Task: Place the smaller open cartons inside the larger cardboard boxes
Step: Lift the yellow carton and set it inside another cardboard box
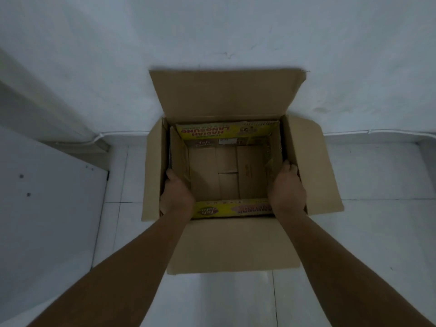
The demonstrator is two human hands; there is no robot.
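A large brown cardboard box stands open on the floor against the wall, its four flaps spread outward. Inside it sits a smaller open carton with yellow printed flaps and a bare brown bottom. My left hand grips the carton's left wall, fingers tucked between carton and box. On the opposite side my right hand holds the carton's right wall the same way. The carton's sides fit closely within the box.
White floor tiles surround the box. A pale wall rises right behind it, with a thin white cable along its base. A white panel stands at the left.
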